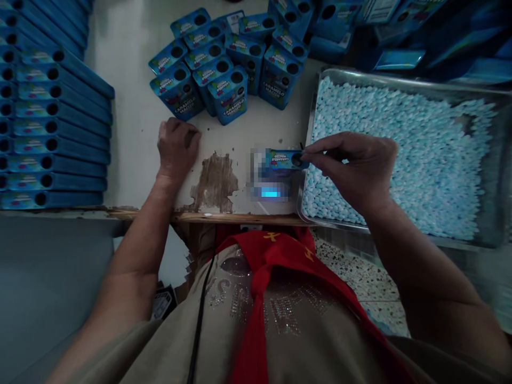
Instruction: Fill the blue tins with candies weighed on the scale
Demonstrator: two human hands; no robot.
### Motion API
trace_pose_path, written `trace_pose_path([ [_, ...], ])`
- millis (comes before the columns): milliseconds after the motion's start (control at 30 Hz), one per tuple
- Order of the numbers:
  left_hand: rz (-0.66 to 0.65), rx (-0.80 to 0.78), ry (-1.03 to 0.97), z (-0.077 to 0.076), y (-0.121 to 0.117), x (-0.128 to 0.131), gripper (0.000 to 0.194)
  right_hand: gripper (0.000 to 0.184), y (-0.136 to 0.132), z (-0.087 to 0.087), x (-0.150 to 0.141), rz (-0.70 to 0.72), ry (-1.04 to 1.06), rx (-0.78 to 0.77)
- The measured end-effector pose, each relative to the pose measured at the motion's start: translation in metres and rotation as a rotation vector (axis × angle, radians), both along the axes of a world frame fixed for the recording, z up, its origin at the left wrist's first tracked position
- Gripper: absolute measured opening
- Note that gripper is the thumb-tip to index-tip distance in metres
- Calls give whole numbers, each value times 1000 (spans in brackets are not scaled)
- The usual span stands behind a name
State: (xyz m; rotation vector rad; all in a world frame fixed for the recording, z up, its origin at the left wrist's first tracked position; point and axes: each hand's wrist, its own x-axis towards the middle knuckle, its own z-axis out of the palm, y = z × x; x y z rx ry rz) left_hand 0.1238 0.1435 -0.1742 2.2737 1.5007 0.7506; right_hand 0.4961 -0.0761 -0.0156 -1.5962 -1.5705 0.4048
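In my right hand (356, 168), thumb and fingers are pinched on the end of a small blue candy box (286, 159) printed "Caramelo Macizo". The box is above a small device with a glowing blue display (271, 192); the picture is blurred there, and I cannot tell whether they touch. My left hand (178, 146) rests on the table with loosely curled fingers, thumb apart, and nothing visible in it. Just beyond its fingers stands a blue candy box (178, 93), one of a cluster of upright boxes with dark round holes on top.
A metal tray (316, 114) of pale blue candies (404, 160) lies at the right, partly under my right forearm. Stacked blue boxes (60, 128) line the left side. More boxes (400, 58) fill the back right. The worn table edge (240, 217) runs before my red apron.
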Motion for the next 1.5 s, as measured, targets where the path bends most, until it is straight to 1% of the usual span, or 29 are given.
trace_pose_path([
  [100,-2,0,7,1,-1,0,41,11,-2,2,-1,-11,0,-14],
  [167,-8,-10,23,3,-3,0,43,13,-3,4,-1,-26,-10,-41],
  [300,2,-11,28,8,-5,3,55,9,-3,4,-1,-39,-1,-73],
  [400,21,-15,18,10,-5,5,67,6,-1,3,-1,-33,7,-38],
  [467,27,-42,12,11,-5,7,73,8,0,2,-2,-30,1,-17],
  [533,29,-63,3,13,-5,8,72,10,1,2,-3,-24,9,-3],
  [633,34,-50,1,14,-6,9,68,10,1,2,-4,-23,21,18],
  [800,50,-74,22,17,-6,10,83,11,1,0,-2,-23,13,20],
  [933,56,-68,43,17,-6,10,80,13,2,0,-1,-22,57,47],
  [1000,58,-67,58,16,-5,10,82,13,2,-1,-3,-24,72,77],
  [1100,61,-76,65,15,-4,11,86,10,2,-1,-5,-54,64,64],
  [1267,78,-94,59,20,-7,15,90,11,1,-2,-4,-68,89,85],
  [1367,60,-121,63,24,-8,15,93,12,0,-3,-2,-74,71,64],
  [1500,41,-125,19,23,-7,12,87,11,-2,-2,0,-66,75,82],
])
